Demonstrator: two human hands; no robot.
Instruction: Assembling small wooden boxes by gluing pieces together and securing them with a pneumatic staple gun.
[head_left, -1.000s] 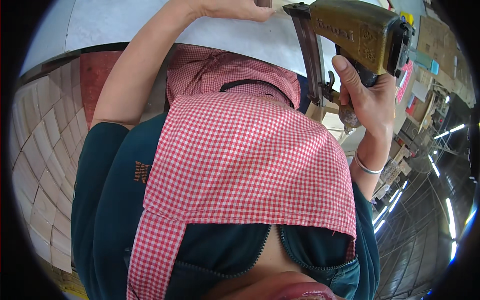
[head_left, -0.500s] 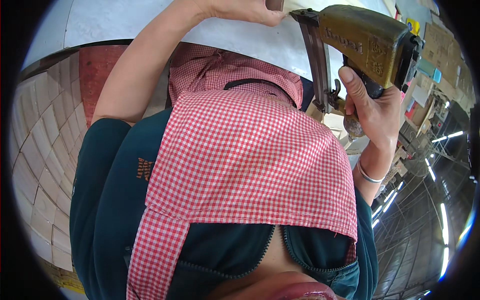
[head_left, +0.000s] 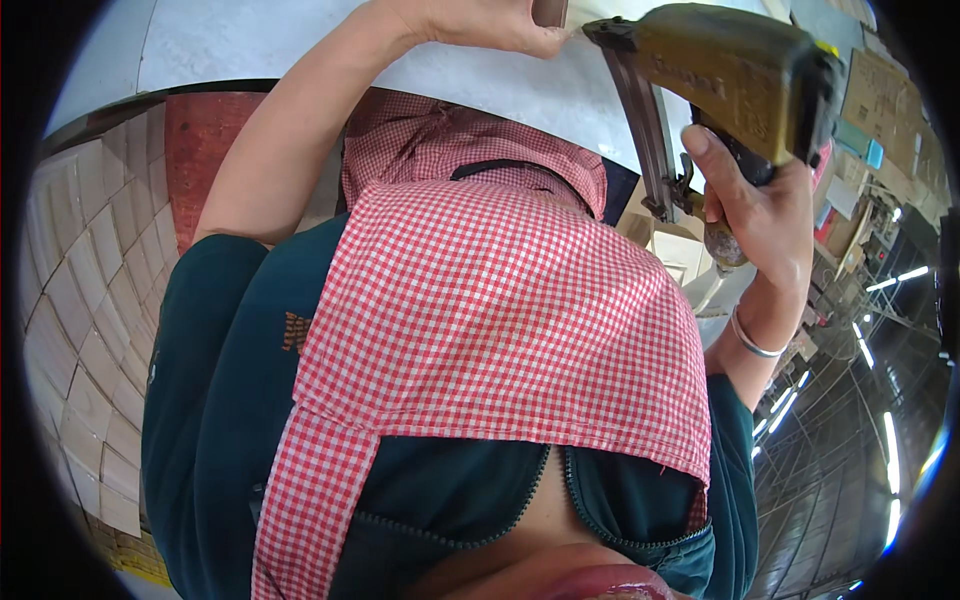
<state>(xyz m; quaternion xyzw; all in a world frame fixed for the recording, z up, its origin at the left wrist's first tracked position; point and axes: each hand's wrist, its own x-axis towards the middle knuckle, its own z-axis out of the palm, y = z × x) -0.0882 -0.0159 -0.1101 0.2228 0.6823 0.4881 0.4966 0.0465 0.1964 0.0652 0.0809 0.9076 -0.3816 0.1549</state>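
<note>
My right hand (head_left: pixel 755 205) is wrapped round the handle of a worn, brass-coloured pneumatic nail gun (head_left: pixel 720 75). The gun's slim dark magazine slants down toward me, and its nose points left. At the upper edge, my left hand (head_left: pixel 490 25) has its thumb against a small brown flat-sided piece (head_left: pixel 549 12), close to the gun's nose. Most of that piece and the left fingers lie beyond the picture's edge. Under both hands stretches a pale whitish worktable (head_left: pixel 230 45).
At the left rise stacked pale blocks or boards (head_left: pixel 80 260) beside a reddish-brown panel (head_left: pixel 205 150). Cardboard boxes (head_left: pixel 885 100) and mixed goods stand at the far right. A pale wooden piece (head_left: pixel 680 250) shows below the magazine.
The nail gun and my right hand have shifted slightly, the hand a little right. My left hand stays nearly in place at the brown piece, more of which now shows.
</note>
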